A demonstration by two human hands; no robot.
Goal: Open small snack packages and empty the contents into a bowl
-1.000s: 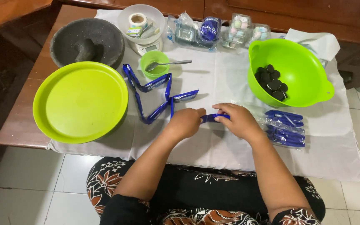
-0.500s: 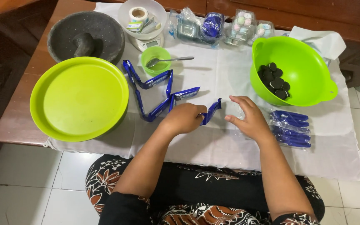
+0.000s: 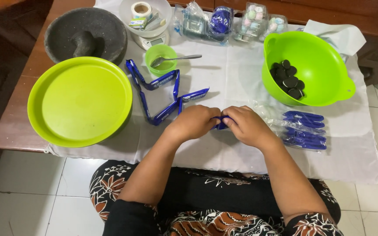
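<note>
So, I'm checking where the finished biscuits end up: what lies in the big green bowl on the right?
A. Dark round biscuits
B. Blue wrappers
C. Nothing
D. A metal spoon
A: dark round biscuits lie heaped inside the green bowl; the spoon rests in the small cup.

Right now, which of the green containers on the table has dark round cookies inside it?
The deep green bowl with handles at the far right holds the dark cookies. The small green cup holds only a spoon, and the wide flat green plate holds none.
</note>
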